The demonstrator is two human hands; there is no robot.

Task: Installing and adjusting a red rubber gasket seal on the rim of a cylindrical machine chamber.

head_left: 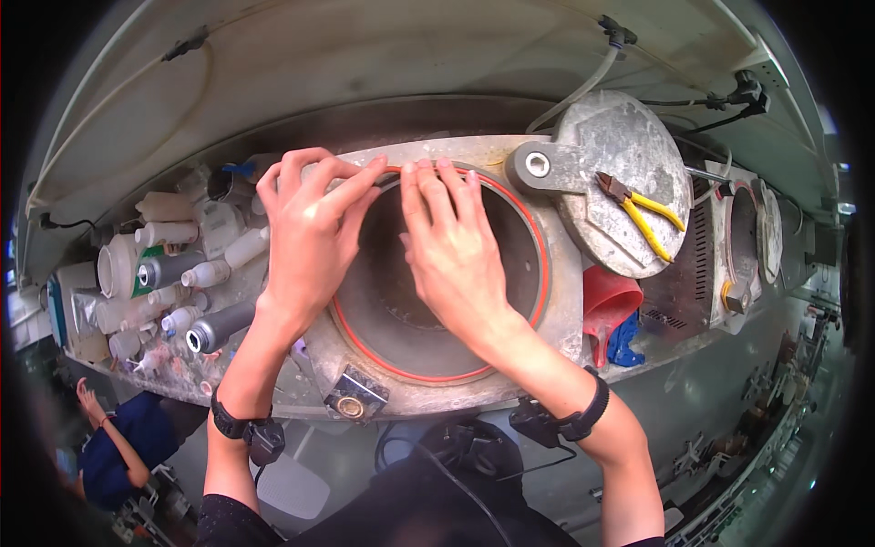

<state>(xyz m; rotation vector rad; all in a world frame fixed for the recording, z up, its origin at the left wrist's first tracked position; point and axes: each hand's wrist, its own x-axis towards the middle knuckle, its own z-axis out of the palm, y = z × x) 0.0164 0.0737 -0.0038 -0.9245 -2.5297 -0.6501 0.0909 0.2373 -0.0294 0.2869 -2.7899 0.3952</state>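
A round metal chamber (392, 273) opens upward in front of me, with a thin red sealing ring (544, 273) running around its rim. At the far left of the rim, my left hand (314, 219) is bent with thumb and index finger close together at the ring. My right hand (456, 260) reaches over the opening, its fingers stretched out and their tips on the far rim beside the left fingertips. The hands cover part of the ring there. Swung aside to the right is the round grey lid (592, 214), with yellow-handled pliers (643, 214) lying on it.
Several bottles and canisters (210, 273) crowd the bench at left. A red funnel (606, 301) and a blue cloth (625, 345) lie right of the chamber, before a second machine (743, 242). A metal latch block (355, 394) projects at the near edge. Another person (128, 447) is at lower left.
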